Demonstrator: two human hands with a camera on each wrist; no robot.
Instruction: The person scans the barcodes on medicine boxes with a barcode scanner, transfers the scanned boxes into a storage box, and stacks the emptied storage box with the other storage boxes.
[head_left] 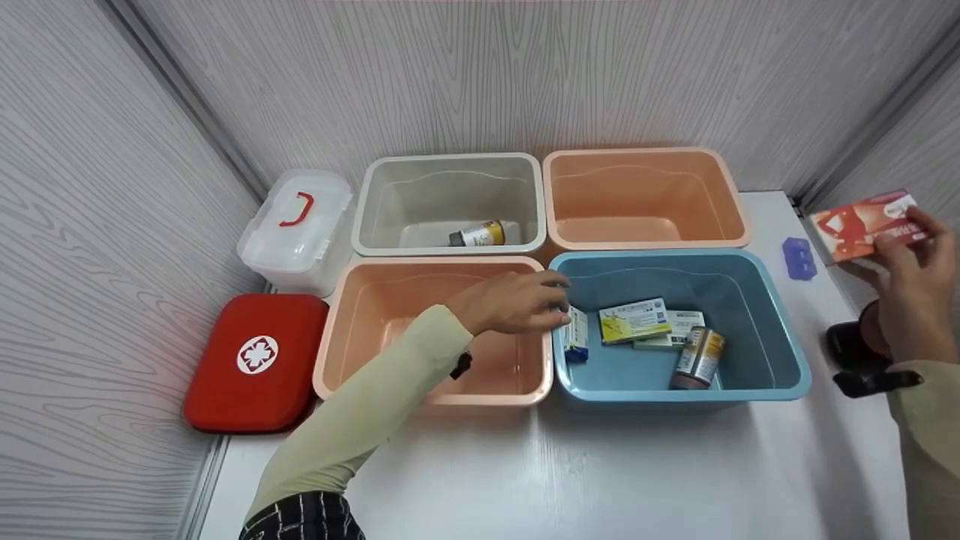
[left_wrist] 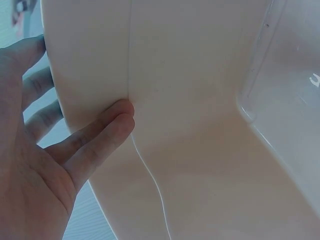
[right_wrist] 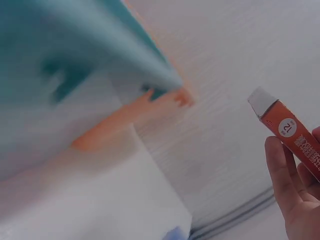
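Off to the far right of the white table, our right hand point(head_left: 919, 277) pinches a red-and-white box point(head_left: 847, 225) between thumb and fingers, tilted in the air just beyond a small purple case point(head_left: 799, 259). Our left hand point(head_left: 514, 304) reaches over the front peach bin point(head_left: 435, 400), its fingers relaxed and slightly bent at the edge next to the blue bin point(head_left: 622, 375) — we cannot tell how firmly they touch it. Inside the blue bin we see a blue-and-white box point(head_left: 576, 335) near the left wall, a yellow-and-white box point(head_left: 634, 321) overlapping a pale green one, and a brown-capped bottle point(head_left: 699, 358). Behind, a second bottle point(head_left: 482, 235) lies in the grey bin point(head_left: 450, 199), beside the rear peach bin point(head_left: 637, 191). At left we have a clear lidded box point(head_left: 281, 244) and a red case point(head_left: 217, 367).
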